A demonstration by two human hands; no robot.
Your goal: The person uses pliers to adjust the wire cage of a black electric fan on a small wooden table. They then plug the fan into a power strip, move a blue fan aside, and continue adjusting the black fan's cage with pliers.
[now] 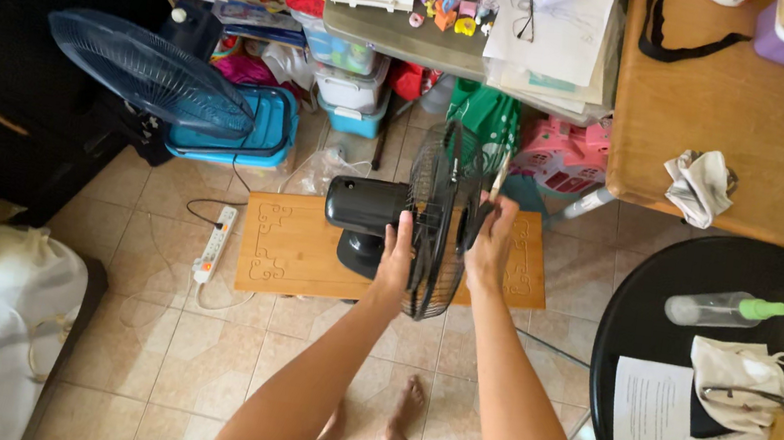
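Gripped fan grille (441, 218) with left hand (397, 251); right hand (488, 248) pinched thin tool at rim; best braced steady.

A low, carved light-wood board (292, 247) lay on the beige tiled floor (192, 355), bearing the black desk fan (392, 220) before me; a white power strip (214, 245) rested on the tiles beside it.
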